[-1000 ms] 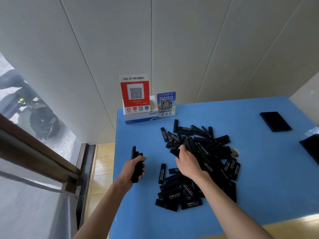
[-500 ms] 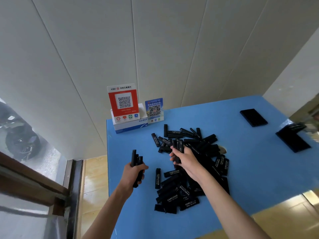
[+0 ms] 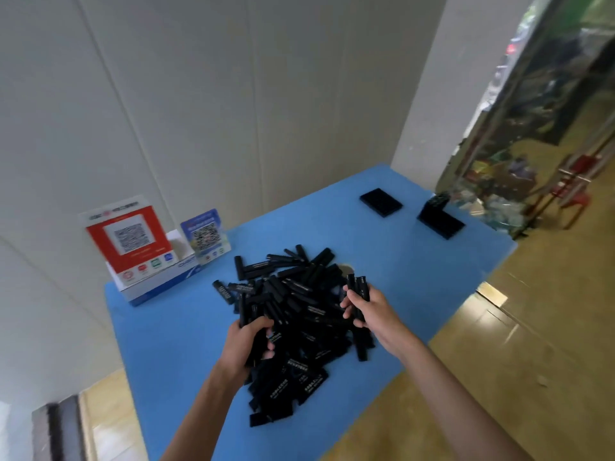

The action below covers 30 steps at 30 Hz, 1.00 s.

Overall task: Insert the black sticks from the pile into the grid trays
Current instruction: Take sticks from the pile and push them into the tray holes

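A pile of black sticks (image 3: 296, 311) with white lettering lies in the middle of the blue table (image 3: 159, 331). My left hand (image 3: 246, 344) grips a bundle of sticks upright at the pile's left edge. My right hand (image 3: 366, 306) holds a few sticks upright at the pile's right edge. Two black grid trays sit at the far right of the table: a flat one (image 3: 381, 202), and a second one (image 3: 440, 220) with a few sticks standing in its far corner.
A white box with a red QR sign (image 3: 129, 241) and a blue QR sign (image 3: 204, 234) stand at the table's back left against the wall. The table's right edge drops to a yellow floor (image 3: 532, 344). A red stool (image 3: 572, 194) stands beyond.
The camera has swung right, bringing both trays and the shop floor into view. My right hand has lifted sticks out of the pile and moved to its right side. My left hand now sits against the pile.
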{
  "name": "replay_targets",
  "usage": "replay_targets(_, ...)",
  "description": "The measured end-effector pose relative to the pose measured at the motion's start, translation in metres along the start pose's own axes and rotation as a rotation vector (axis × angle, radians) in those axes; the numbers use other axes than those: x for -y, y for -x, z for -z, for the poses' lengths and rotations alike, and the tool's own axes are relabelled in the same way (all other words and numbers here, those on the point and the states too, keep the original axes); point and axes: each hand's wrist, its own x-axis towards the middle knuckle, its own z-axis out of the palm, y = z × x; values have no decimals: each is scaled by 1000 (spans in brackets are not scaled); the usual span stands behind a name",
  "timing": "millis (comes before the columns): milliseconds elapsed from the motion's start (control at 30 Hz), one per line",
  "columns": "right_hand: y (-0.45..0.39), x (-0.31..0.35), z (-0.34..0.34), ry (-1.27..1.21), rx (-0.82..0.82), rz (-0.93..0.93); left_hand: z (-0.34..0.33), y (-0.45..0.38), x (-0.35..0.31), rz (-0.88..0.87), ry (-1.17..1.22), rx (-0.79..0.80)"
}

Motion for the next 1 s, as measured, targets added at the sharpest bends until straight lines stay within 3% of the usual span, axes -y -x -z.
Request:
replay_targets(267,28,-20,129,-112,-167,4,-118,1,16,-49,-145,217)
replay_targets(533,55,-40,286,-108,-204,11,-271,2,72,-33,-187,106)
replay_targets(767,72,-41,420,-48,-245,60,-408,5,103,-51,-266,124)
replay_targets(1000,55,-39,502,-115,-282,33,-498,-16,98,-70,-280,172)
